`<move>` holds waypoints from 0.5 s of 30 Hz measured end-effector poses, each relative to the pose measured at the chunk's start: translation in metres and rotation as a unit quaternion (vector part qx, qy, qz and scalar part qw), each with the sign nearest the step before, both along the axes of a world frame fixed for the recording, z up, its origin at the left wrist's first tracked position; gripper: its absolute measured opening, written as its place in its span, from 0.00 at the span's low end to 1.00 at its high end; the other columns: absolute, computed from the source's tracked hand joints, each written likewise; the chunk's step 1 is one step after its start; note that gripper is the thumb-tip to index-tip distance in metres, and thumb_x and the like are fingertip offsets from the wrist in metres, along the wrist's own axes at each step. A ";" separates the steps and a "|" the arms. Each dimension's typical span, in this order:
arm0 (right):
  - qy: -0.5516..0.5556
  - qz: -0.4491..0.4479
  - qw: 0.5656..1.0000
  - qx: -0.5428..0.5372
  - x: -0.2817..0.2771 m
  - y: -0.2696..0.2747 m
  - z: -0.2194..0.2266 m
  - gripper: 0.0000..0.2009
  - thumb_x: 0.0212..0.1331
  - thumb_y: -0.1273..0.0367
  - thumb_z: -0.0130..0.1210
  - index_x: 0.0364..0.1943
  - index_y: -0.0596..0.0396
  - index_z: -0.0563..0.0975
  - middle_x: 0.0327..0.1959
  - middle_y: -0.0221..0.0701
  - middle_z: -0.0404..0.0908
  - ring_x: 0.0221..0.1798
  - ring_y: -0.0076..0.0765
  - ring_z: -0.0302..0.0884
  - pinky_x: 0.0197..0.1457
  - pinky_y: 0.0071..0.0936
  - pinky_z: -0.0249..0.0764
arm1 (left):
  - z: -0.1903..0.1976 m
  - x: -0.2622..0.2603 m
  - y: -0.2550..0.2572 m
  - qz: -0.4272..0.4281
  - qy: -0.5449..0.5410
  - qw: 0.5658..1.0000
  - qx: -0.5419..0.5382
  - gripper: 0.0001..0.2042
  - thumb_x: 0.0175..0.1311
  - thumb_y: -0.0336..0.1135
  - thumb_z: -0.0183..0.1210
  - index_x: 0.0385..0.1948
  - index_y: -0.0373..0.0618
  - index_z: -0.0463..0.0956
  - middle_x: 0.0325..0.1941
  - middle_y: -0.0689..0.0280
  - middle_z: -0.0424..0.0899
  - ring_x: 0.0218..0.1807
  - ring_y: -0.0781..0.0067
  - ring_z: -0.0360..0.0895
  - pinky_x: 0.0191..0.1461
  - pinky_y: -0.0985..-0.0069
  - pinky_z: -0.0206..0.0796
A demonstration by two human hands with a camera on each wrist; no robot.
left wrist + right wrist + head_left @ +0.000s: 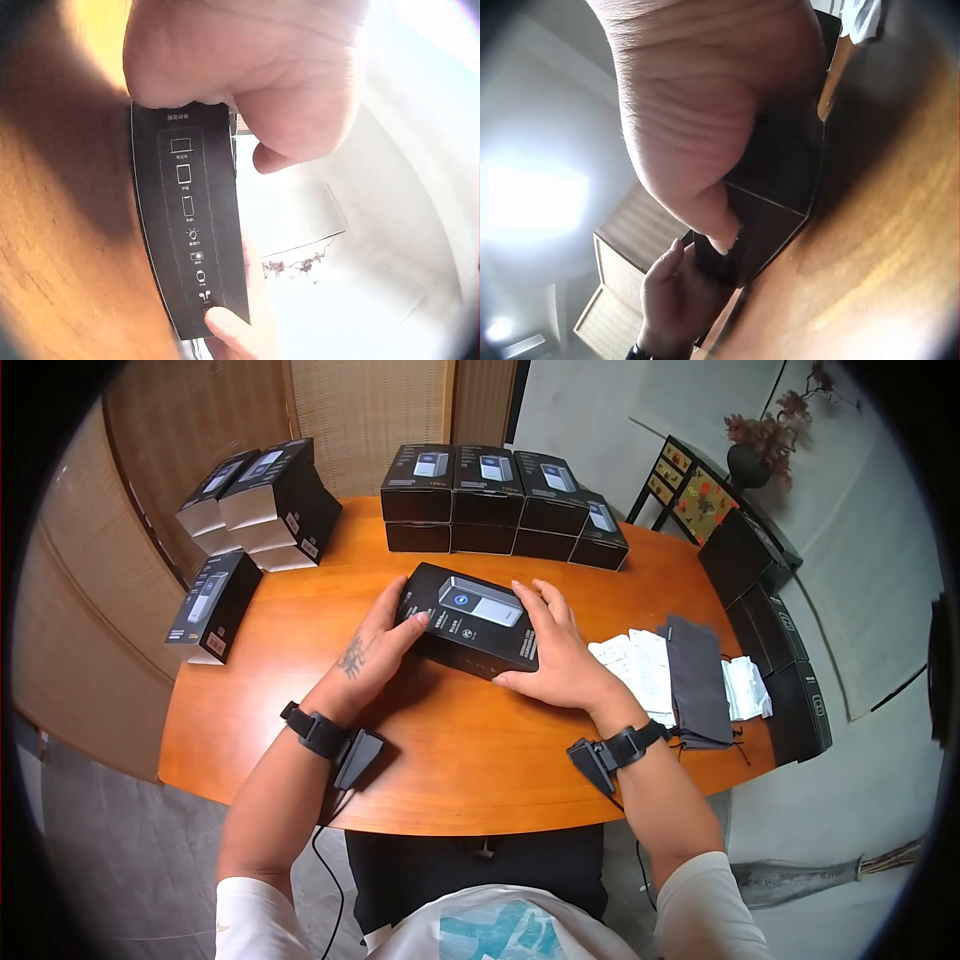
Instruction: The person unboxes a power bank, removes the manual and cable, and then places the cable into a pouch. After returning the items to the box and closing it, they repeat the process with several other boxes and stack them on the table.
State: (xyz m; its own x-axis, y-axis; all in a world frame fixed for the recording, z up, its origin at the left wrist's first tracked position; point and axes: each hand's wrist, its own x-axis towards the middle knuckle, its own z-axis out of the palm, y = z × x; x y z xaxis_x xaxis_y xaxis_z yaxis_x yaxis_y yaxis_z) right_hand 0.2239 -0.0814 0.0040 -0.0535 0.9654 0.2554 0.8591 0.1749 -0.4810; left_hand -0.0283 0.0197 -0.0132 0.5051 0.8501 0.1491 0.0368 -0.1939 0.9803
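A black printed box (pixel 468 622) with a picture of a silver device on its top lies between both hands over the middle of the wooden table. My left hand (pixel 372 650) grips its left end, thumb over the top edge. At the opposite end, my right hand (pixel 568 660) holds the box with the thumb along the near side and fingers at the far top edge. In the left wrist view, the near side panel (pixel 191 195) carries a row of white icons, including a laptop and a phone. The right wrist view shows the right thumb (pixel 718 229) against a dark side.
Matching boxes stand in a two-high row (pixel 490 505) at the back. A stack (pixel 275 510) and a separate box (pixel 212 605) are at the left. On the right lie white papers (pixel 640 665), a dark grey pouch (pixel 697 685) and a white packet (pixel 745 690), beside more black boxes (pixel 778 660).
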 end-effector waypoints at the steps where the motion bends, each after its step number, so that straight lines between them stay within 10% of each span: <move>1: 0.003 0.007 1.000 0.003 0.000 0.001 -0.002 0.54 0.43 0.60 0.77 0.77 0.49 0.56 0.77 0.51 0.51 0.78 0.65 0.52 0.78 0.51 0.61 | -0.003 0.000 0.002 0.001 -0.004 1.000 0.002 0.34 0.75 0.39 0.55 0.76 0.31 0.52 0.77 0.49 0.63 0.78 0.61 0.58 0.81 0.70 0.46; 10: 0.050 0.072 0.996 0.022 0.042 -0.022 0.046 0.45 0.40 0.63 0.77 0.69 0.51 0.69 0.65 0.42 0.67 0.70 0.48 0.68 0.74 0.40 0.66 | 0.009 0.002 -0.006 0.013 -0.087 0.996 -0.019 0.27 0.78 0.43 0.52 0.71 0.35 0.63 0.68 0.56 0.74 0.71 0.67 0.69 0.74 0.71 0.60; 15: 0.315 -0.034 0.939 0.135 0.090 -0.005 0.090 0.40 0.45 0.64 0.76 0.66 0.60 0.70 0.59 0.37 0.75 0.63 0.35 0.74 0.67 0.32 0.71 | -0.003 0.007 0.002 0.043 -0.130 0.991 0.000 0.21 0.80 0.42 0.50 0.65 0.37 0.70 0.59 0.60 0.80 0.64 0.70 0.75 0.68 0.72 0.66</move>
State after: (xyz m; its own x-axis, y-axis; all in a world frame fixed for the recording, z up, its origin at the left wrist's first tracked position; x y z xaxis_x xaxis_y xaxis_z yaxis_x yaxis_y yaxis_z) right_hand 0.3140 -0.0863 0.0941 0.2501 0.8567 0.4511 0.4324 0.3180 -0.8438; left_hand -0.0210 0.0215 -0.0160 0.3760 0.8882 0.2640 -0.2006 -0.2002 0.9590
